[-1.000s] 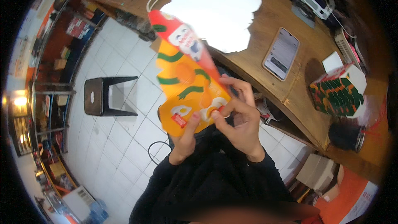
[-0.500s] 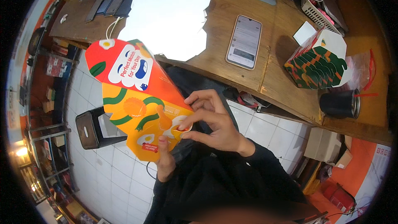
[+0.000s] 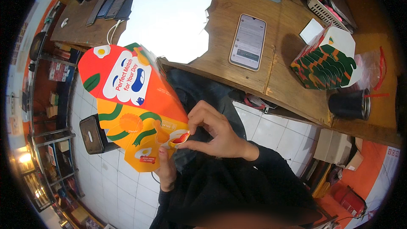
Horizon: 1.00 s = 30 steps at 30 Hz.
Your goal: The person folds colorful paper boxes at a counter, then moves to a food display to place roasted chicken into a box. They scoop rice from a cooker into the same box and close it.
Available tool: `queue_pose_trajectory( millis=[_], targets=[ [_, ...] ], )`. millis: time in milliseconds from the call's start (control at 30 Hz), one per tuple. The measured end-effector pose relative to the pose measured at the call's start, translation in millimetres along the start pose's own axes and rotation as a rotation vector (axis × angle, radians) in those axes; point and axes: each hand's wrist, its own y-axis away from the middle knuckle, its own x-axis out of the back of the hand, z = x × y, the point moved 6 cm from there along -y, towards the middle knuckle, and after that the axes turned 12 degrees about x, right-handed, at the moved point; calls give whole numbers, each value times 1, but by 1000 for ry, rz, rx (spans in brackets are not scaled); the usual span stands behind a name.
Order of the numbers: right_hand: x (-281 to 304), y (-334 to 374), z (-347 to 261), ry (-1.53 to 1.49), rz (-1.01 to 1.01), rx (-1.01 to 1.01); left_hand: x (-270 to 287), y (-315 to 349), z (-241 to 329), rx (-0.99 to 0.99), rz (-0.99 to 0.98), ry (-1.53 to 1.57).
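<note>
Red-and-yellow printed card carton (image 3: 137,104), likely light, stiffish and easily creased, so best held by its edges, is held aloft near the brown wooden surface (image 3: 288,97), left hand (image 3: 166,171) clasping its lower end, right hand (image 3: 216,133) pinching its curled edge.

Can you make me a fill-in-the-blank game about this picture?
1. The hand pinching the curled edge of the carton is the person's ____ one.
2. The straw in the dark cup is coloured ____.
3. The floor tiles are coloured ____.
4. The person's sleeves are coloured ____.

Missing words: right; red; white; black.
</note>
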Motion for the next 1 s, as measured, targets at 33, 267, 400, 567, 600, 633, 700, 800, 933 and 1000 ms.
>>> queue_pose_trajectory(
  millis=[33, 267, 400, 567, 600, 633, 700, 800, 933, 1000],
  targets=[
    [2, 0, 1, -15, 6, -14, 0, 0, -1, 11, -8, -11],
    [5, -1, 13, 93, -70, -107, -7, -2, -12, 101, 17, -114],
    [6, -3, 14, -13, -69, -151, -6, -3, -6, 127, 6, -112],
    [7, -5, 1, 118, -123, -33, -5, -10, -9, 225, -24, 62],
    [6, -4, -1, 134, -111, -2, -6, -11, -9, 205, -21, 43],
    [6, -3, -2, 146, -84, 15, -7, -11, -10, 188, -16, 26],
    [5, 0, -1, 163, -64, 28, -8, -7, -11, 186, -2, -49],
    [5, 3, 3, 116, -50, 14, -8, 0, -9, 201, 21, -213],
    [3, 3, 3, 19, -52, 63, -2, 1, -1, 141, 157, -267],
    [0, 3, -1, 65, -80, 116, 1, 2, 1, 103, 230, -292]
  ],
)
